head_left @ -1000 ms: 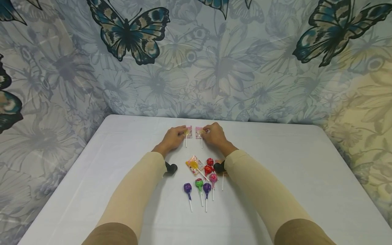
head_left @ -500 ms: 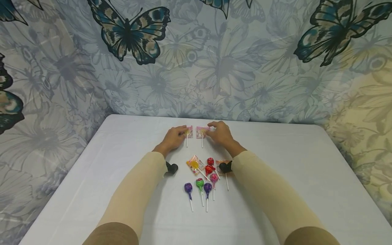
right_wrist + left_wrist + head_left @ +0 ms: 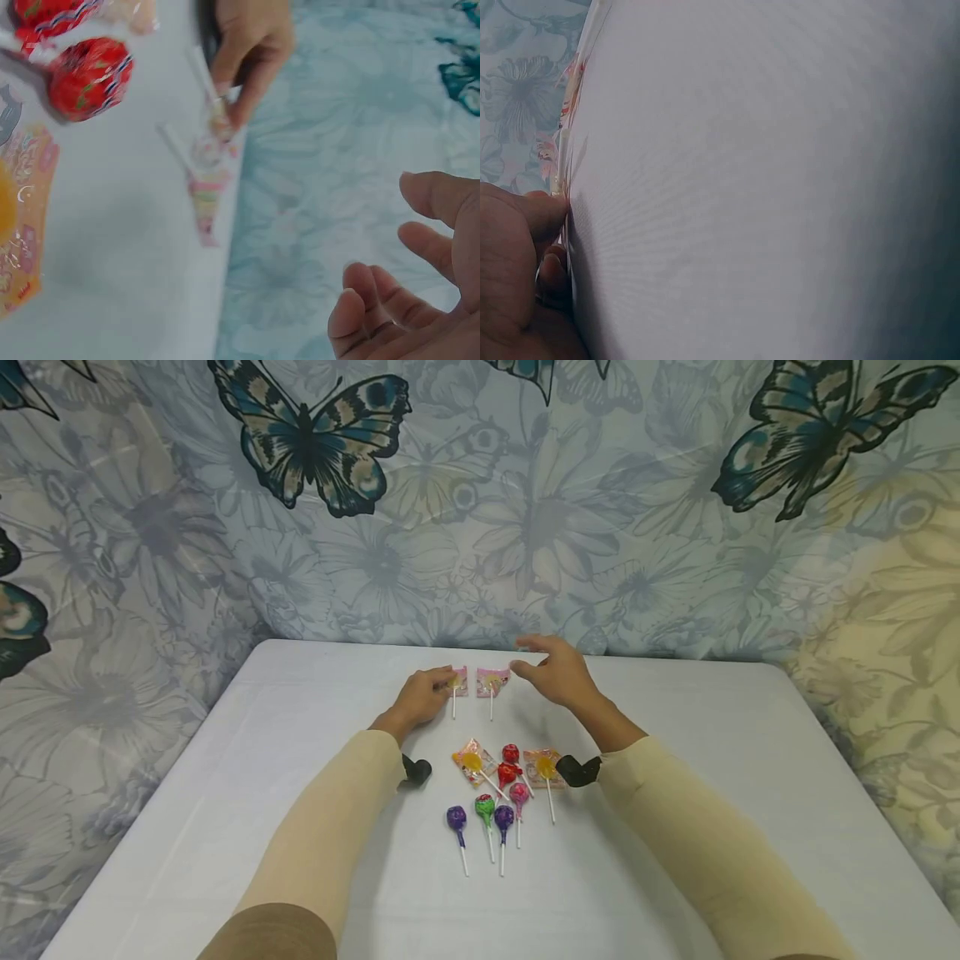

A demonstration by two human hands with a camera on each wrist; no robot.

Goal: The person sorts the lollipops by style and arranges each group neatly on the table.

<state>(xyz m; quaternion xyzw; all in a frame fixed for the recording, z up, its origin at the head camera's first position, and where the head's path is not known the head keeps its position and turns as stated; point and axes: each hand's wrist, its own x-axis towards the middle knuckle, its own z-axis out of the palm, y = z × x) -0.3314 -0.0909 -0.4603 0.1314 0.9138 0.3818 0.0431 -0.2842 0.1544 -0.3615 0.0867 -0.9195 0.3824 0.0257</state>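
At the back of the white table (image 3: 675, 735), my left hand (image 3: 420, 697) pinches the wrapper of a flat pink-wrapped lollipop (image 3: 461, 682), its stick toward me. The left wrist view shows those fingertips (image 3: 549, 214) low at the wrapper's edge. Just to the right lies a matching pink-wrapped lollipop (image 3: 492, 682), touched by neither hand. My right hand (image 3: 558, 675) hovers to the right of it, fingers spread and holding nothing. In the right wrist view the spread fingers (image 3: 424, 199) stand apart from the blurred pink-wrapped lollipop (image 3: 206, 195).
Nearer me lie two orange-wrapped lollipops (image 3: 472, 762), two red lollipops (image 3: 510, 753), a pink one (image 3: 518, 793), a green one (image 3: 484, 806) and two purple ones (image 3: 456, 817). A patterned butterfly cloth (image 3: 525, 527) hangs behind the table's back edge.
My right hand has let go of the right pink-wrapped lollipop and drawn away to the right and up, fingers spreading. My left hand stays on its lollipop.
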